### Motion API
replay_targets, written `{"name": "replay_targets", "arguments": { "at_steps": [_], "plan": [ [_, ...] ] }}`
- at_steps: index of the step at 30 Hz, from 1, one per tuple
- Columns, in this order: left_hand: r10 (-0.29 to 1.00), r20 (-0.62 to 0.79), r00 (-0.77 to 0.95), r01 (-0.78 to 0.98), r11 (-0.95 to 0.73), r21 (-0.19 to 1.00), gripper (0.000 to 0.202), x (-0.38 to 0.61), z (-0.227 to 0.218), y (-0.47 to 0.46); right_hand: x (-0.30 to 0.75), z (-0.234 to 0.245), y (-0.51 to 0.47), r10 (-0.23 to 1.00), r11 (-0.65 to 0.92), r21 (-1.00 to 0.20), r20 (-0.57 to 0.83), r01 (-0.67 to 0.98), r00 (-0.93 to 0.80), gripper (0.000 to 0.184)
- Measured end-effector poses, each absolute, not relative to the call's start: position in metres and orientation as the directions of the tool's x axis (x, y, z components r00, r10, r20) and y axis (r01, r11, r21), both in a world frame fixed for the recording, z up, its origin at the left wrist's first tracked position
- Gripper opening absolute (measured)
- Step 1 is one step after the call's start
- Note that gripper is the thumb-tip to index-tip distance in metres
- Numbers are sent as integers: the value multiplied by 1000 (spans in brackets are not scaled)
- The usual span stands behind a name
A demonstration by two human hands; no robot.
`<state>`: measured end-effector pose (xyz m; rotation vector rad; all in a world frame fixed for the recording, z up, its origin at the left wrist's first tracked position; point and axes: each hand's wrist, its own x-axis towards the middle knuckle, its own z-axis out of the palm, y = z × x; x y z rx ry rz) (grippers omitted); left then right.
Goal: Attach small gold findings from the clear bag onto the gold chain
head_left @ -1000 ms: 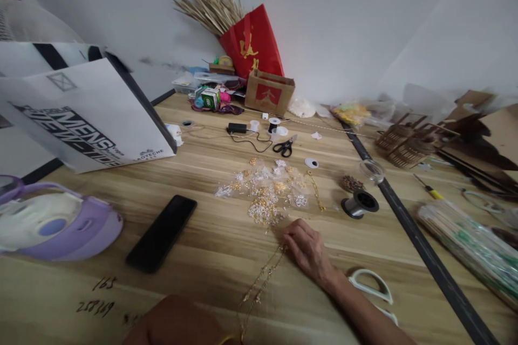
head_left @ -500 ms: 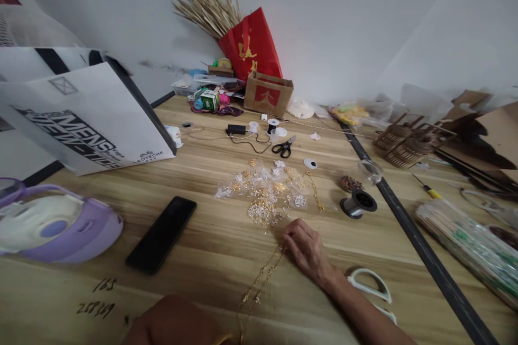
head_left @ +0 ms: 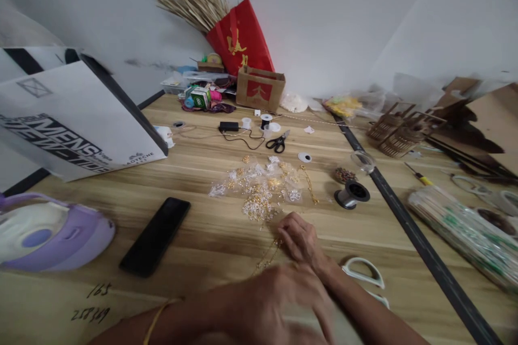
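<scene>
My right hand (head_left: 298, 236) rests on the wooden table with its fingers curled and pinched on the end of a thin gold chain (head_left: 265, 263). Small charms or beads hang along the chain, which runs toward me and vanishes behind my left hand (head_left: 285, 299). That hand is raised close to the camera and smeared by motion; its fingers point right and down, and whether they hold anything is hidden. A gold bangle (head_left: 156, 322) circles my left wrist. Just beyond my right hand lies a pile of clear and gold beads (head_left: 258, 204). A short gold chain (head_left: 309, 186) lies right of it.
A black phone (head_left: 156, 237) and a purple-and-white device (head_left: 68, 240) lie left. White handles (head_left: 364, 272) show beside my right forearm. A wire spool (head_left: 352, 195) stands right, with black scissors (head_left: 278, 143) farther back. A white box (head_left: 76, 118) stands left, a red bag (head_left: 243, 38) at the wall.
My left hand has come up and rightward from the bottom edge, now covering the chain's near part. My right hand keeps its pinch. The whole view has shifted slightly.
</scene>
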<state>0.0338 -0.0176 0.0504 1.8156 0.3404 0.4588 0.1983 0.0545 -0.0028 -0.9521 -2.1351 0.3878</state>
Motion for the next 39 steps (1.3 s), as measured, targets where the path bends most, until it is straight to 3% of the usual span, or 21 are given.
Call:
{"name": "replay_targets", "arguments": {
  "at_steps": [2, 5, 9, 13, 19, 29, 39],
  "plan": [
    [770, 103, 630, 201, -290, 936, 15, 21, 57, 21, 198, -3, 55, 736, 677, -538, 514, 503, -441, 14],
    [921, 162, 354, 456, -321, 830, 10, -1, 51, 63, 198, -2, 55, 738, 674, -536, 512, 508, -438, 13],
    [890, 217, 401, 636, -442, 632, 13, -20, 26, 84, 199, -2, 56, 738, 674, -520, 508, 525, -444, 12],
    [808, 218, 547, 675, -580, 456, 17, -20, 15, 84, 199, -3, 56, 746, 665, -522, 501, 534, -439, 11],
    [764, 189, 617, 699, -642, 314, 19, -15, 16, 82, 198, -4, 56, 757, 654, -546, 485, 524, -439, 10],
    [750, 192, 632, 711, -661, 240, 19, -12, 15, 84, 198, -2, 56, 745, 666, -532, 501, 522, -441, 11],
    [741, 331, 585, 652, -672, 351, 17, -15, 3, 87, 199, -4, 56, 759, 651, -543, 485, 530, -434, 11]
  ]
}}
